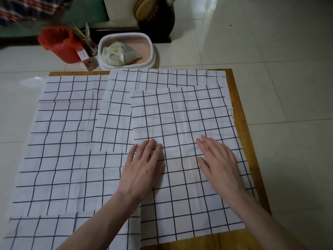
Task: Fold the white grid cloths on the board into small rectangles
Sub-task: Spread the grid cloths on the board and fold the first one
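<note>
**Both palms flat on the top cloth, fold not yet started**

The topmost white cotton cloth with a dark grid (183, 123) lies spread on the right half of the wooden board (239, 109), its long axis running away from me, far edge toward the tub and near edge just short of the board's front lip. I see no fold in it yet. Both of my hands rest on its nearer half. My left hand (144, 166) lies with fingers straight and slightly spread at the cloth's left edge, gripping nothing. My right hand (219, 163) lies equally flat toward the right edge, also holding nothing. I judge this to be smoothing ahead of the first fold.

What the next move turns on, as I read it: the near edge lies behind both wrists and the far edge well ahead of the fingertips, so either hand must reposition to catch a corner. The right hand is nearer the cloth's right edge, the left nearer its left.

More grid cloths (68, 141) overlap beneath and to the left, draping past the board onto pale floor tiles (281, 69). Beyond the board stand a white oval plastic tub (153, 51) holding crumpled wrappers and a red plastic bucket (59, 44).
</note>
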A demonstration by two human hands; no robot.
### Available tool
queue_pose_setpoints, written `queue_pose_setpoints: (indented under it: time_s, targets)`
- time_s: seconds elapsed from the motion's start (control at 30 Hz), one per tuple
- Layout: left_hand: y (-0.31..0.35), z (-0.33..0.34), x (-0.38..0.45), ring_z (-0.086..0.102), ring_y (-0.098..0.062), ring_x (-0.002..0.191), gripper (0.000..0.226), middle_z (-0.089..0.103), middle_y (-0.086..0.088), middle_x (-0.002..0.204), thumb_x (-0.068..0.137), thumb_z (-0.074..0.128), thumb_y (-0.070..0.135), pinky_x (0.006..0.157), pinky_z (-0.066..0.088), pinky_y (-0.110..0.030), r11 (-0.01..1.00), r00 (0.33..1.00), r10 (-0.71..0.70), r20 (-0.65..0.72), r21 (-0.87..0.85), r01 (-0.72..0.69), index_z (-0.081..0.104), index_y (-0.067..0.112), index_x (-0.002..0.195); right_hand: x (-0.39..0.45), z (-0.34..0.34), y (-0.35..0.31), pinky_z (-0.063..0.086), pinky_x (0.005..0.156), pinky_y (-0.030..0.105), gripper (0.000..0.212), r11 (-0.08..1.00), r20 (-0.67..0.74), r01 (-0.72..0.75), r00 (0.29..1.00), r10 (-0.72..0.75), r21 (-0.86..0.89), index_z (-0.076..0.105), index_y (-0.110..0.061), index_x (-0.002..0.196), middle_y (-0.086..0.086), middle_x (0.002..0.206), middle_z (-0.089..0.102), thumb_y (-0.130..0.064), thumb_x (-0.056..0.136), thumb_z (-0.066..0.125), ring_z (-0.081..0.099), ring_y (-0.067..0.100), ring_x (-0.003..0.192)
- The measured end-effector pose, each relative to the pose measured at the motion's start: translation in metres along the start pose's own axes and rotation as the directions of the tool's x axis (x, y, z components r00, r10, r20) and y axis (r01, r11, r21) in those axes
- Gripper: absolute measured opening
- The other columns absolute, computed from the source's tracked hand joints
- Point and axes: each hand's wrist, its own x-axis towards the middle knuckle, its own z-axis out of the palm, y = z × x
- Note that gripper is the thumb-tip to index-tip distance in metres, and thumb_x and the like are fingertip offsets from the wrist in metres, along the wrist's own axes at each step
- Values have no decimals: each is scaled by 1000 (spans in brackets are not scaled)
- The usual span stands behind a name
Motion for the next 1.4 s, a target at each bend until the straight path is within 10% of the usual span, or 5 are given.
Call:
queue_pose_setpoints:
  time_s: [0.37,0.97,1.4]
  targets:
    - [0,-8,-5,59,-22,101,17,66,8,110,98,61,29,87,39,-34,970,974,-12,-227,-238,-43,74,24,108,16,-7,22,43,110,50,11,985,-152,173,974,-166,28,77,-16,99,4,119,72,-17,88,79,66,25,115]
    - [-57,-155,44,60,-17,74,16,62,2,93,104,63,23,54,52,-35,953,885,156,-438,-169,-252,76,15,108,96,-150,25,49,95,39,21,851,-223,507,822,-525,-134,77,-10,110,5,96,78,-21,99,63,73,22,86]
    - [-77,-137,13,75,-18,98,26,79,3,110,106,62,30,76,59,-36,897,807,395,-439,-8,-443,80,15,116,22,-136,39,60,94,49,24,830,-192,521,810,-554,-201,79,-4,116,12,121,76,-9,95,69,75,25,108]
